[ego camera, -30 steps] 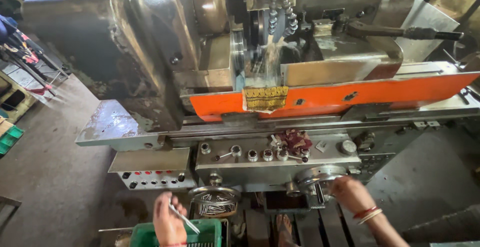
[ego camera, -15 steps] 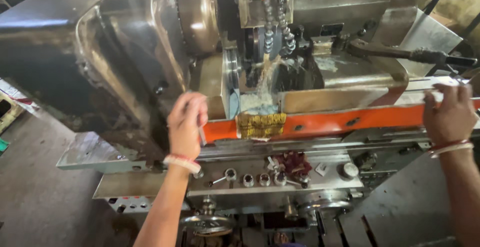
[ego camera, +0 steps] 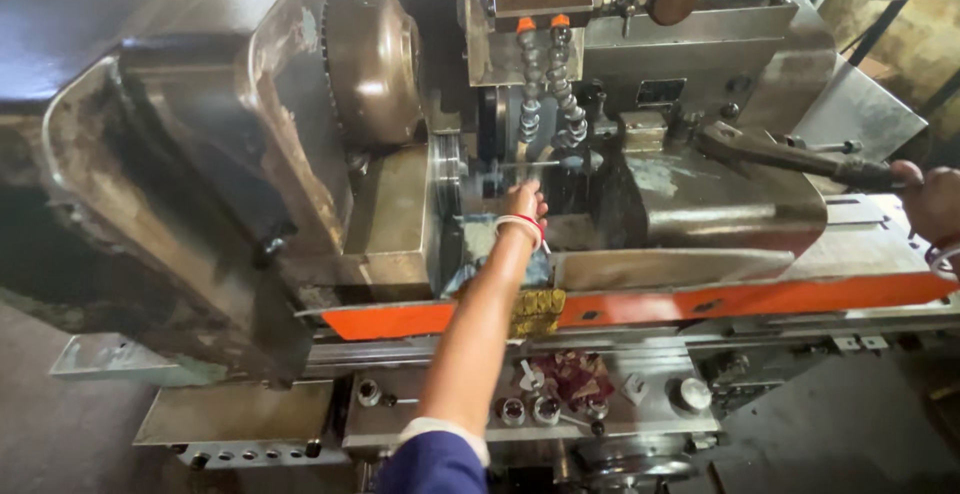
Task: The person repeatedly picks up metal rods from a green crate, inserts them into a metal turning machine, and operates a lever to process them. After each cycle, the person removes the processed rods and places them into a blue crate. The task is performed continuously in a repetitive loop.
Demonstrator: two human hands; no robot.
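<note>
Since half a second ago I have pushed my left hand [ego camera: 524, 200] off the orange table edge [ego camera: 640, 306] and deep into the machine, just under the two segmented coolant hoses [ego camera: 545, 89] with orange tips. Its fingers are bunched narrow at a thin metal rod [ego camera: 530, 165] lying crosswise below those hoses; whether they actually pinch it I cannot tell. Red and white bangles ring the wrist, and my forearm crosses the orange edge over a yellow rag [ego camera: 536, 312]. Far right of the hoses, my right hand [ego camera: 930, 200] is wrapped around the end of the long dark lever [ego camera: 795, 157]. Left of the hoses sits the round wheel guard [ego camera: 372, 66]. Below the orange edge, a row of control knobs [ego camera: 560, 404] lines the front panel.
</note>
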